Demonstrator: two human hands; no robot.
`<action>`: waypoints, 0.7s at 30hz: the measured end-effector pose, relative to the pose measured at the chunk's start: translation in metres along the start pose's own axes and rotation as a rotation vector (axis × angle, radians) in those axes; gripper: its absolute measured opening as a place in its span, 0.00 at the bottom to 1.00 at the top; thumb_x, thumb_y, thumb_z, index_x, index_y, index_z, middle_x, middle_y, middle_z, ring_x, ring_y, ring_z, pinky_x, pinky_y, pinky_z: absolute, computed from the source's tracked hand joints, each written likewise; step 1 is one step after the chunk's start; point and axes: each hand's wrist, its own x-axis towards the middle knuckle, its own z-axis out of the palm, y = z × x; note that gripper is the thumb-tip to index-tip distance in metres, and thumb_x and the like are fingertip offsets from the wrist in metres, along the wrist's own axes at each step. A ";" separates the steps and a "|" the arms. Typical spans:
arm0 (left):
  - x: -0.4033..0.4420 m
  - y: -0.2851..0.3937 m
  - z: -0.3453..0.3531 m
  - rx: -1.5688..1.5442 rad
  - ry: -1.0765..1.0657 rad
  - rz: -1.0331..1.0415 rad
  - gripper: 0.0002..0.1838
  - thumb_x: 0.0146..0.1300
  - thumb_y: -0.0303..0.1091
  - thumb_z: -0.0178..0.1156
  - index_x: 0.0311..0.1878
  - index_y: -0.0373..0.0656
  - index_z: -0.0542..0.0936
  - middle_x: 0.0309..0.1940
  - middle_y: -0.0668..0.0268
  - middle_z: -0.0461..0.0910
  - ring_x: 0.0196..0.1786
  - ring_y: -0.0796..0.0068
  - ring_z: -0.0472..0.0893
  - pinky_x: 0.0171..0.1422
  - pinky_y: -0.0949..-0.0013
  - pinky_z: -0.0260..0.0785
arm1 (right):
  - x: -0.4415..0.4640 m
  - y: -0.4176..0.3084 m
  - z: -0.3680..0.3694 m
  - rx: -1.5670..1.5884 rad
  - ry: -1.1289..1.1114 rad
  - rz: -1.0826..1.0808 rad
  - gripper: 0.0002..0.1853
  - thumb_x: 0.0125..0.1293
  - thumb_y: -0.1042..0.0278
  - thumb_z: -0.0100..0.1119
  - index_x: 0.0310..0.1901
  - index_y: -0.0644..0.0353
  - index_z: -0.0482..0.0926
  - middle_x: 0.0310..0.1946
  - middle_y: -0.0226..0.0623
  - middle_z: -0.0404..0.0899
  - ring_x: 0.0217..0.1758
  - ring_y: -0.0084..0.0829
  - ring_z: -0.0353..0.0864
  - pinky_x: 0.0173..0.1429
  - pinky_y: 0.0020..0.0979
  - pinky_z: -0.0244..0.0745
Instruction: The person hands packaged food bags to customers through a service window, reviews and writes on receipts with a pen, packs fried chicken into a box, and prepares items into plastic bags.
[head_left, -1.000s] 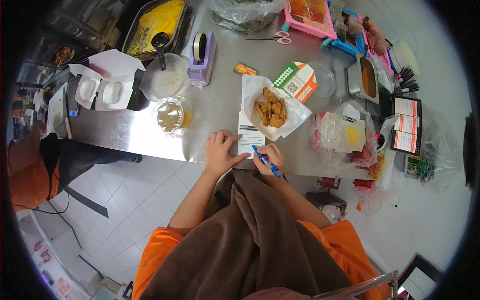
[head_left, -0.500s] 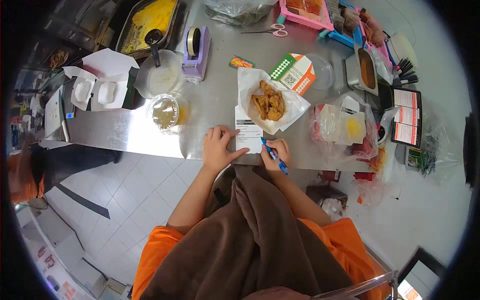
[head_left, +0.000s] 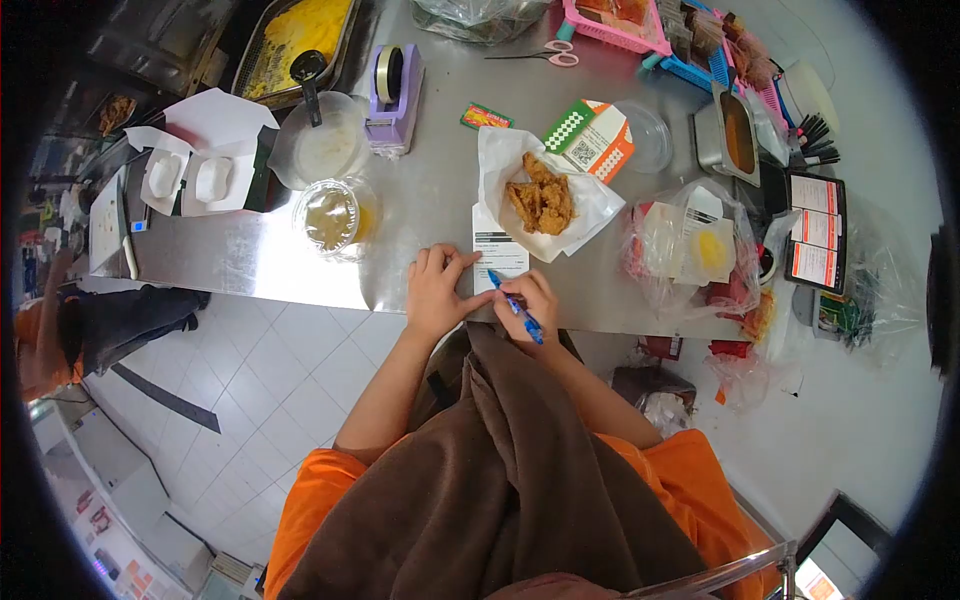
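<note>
Right hand (head_left: 528, 303) pinching blue pen (head_left: 532, 325) over paper slip (head_left: 503, 262), near front edge of counter (head_left: 425, 185). Left hand (head_left: 436, 293) spread, fingertips at slip's edge. Pen likely light, stiff (maybe slippery); hold near tip. Slip probably thin, creasable; press edges flat.

a blue pen (head_left: 516, 307) is slanting tip-down over a white printed slip (head_left: 500, 258), which is lying flat on the counter (head_left: 425, 190).
</note>
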 end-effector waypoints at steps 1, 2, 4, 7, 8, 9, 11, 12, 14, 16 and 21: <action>0.000 0.000 -0.001 0.002 -0.009 -0.003 0.30 0.32 0.44 0.71 0.45 0.51 0.77 0.38 0.66 0.69 0.44 0.64 0.69 0.45 0.63 0.59 | 0.000 -0.001 0.000 0.012 -0.005 -0.020 0.08 0.47 0.79 0.61 0.30 0.63 0.74 0.28 0.40 0.71 0.25 0.30 0.74 0.29 0.27 0.69; 0.000 0.000 -0.001 0.003 -0.019 -0.006 0.30 0.32 0.44 0.71 0.45 0.51 0.76 0.38 0.66 0.69 0.43 0.64 0.69 0.45 0.62 0.60 | 0.000 -0.002 -0.001 0.023 -0.008 -0.038 0.08 0.47 0.79 0.61 0.30 0.63 0.74 0.28 0.40 0.71 0.24 0.30 0.74 0.29 0.27 0.69; 0.001 0.001 -0.002 0.007 -0.027 -0.010 0.30 0.32 0.44 0.71 0.46 0.51 0.76 0.38 0.66 0.69 0.43 0.64 0.69 0.45 0.62 0.60 | 0.000 -0.001 -0.002 0.020 0.002 -0.045 0.08 0.47 0.80 0.61 0.30 0.63 0.74 0.27 0.40 0.70 0.23 0.30 0.73 0.28 0.27 0.68; 0.000 0.002 -0.002 0.016 -0.023 -0.013 0.30 0.33 0.45 0.71 0.46 0.51 0.76 0.38 0.66 0.69 0.43 0.64 0.69 0.45 0.62 0.60 | -0.002 0.000 -0.003 0.004 -0.001 -0.032 0.08 0.46 0.80 0.60 0.30 0.63 0.73 0.27 0.40 0.70 0.23 0.32 0.73 0.29 0.29 0.68; 0.000 0.001 -0.002 0.016 -0.025 -0.007 0.30 0.33 0.45 0.71 0.46 0.51 0.76 0.38 0.66 0.69 0.43 0.64 0.69 0.45 0.62 0.60 | -0.002 0.000 -0.004 0.012 -0.022 -0.042 0.08 0.46 0.80 0.60 0.30 0.63 0.73 0.27 0.40 0.70 0.24 0.34 0.73 0.29 0.30 0.69; 0.000 0.000 -0.002 0.016 -0.026 0.000 0.31 0.33 0.45 0.71 0.46 0.51 0.76 0.39 0.66 0.69 0.43 0.64 0.69 0.45 0.62 0.59 | -0.002 0.000 -0.004 0.021 -0.042 -0.053 0.08 0.47 0.80 0.60 0.30 0.63 0.73 0.27 0.41 0.70 0.24 0.35 0.73 0.29 0.30 0.69; 0.001 0.001 -0.002 0.016 -0.027 -0.003 0.31 0.32 0.45 0.72 0.46 0.52 0.77 0.38 0.66 0.69 0.43 0.64 0.69 0.45 0.63 0.59 | -0.004 0.001 -0.007 -0.031 -0.048 -0.032 0.08 0.46 0.80 0.61 0.30 0.63 0.73 0.29 0.42 0.70 0.27 0.37 0.73 0.31 0.31 0.69; 0.000 0.002 -0.003 0.016 -0.028 -0.004 0.31 0.32 0.46 0.72 0.46 0.52 0.77 0.38 0.66 0.69 0.43 0.64 0.69 0.45 0.63 0.59 | -0.005 0.002 -0.009 -0.056 -0.051 -0.021 0.09 0.46 0.80 0.61 0.30 0.63 0.73 0.30 0.42 0.70 0.29 0.39 0.73 0.32 0.31 0.70; 0.000 0.002 -0.006 0.001 -0.049 0.017 0.30 0.36 0.43 0.71 0.48 0.51 0.75 0.39 0.66 0.69 0.43 0.63 0.68 0.46 0.62 0.60 | -0.002 0.005 -0.011 -0.145 -0.089 -0.156 0.09 0.49 0.77 0.59 0.34 0.63 0.74 0.33 0.44 0.71 0.33 0.41 0.74 0.37 0.32 0.71; 0.000 -0.001 -0.009 -0.046 -0.067 0.039 0.29 0.40 0.40 0.69 0.51 0.49 0.73 0.41 0.64 0.69 0.44 0.62 0.68 0.47 0.62 0.60 | 0.010 -0.003 -0.011 -0.138 -0.175 -0.065 0.11 0.53 0.74 0.56 0.40 0.63 0.73 0.37 0.46 0.71 0.39 0.43 0.74 0.42 0.33 0.71; 0.002 -0.022 -0.007 -0.560 -0.046 -0.064 0.27 0.49 0.27 0.59 0.55 0.41 0.67 0.43 0.59 0.70 0.46 0.61 0.69 0.53 0.63 0.61 | 0.031 -0.012 -0.008 -0.527 -0.405 -0.333 0.16 0.62 0.69 0.43 0.52 0.62 0.68 0.49 0.48 0.67 0.52 0.48 0.70 0.52 0.39 0.67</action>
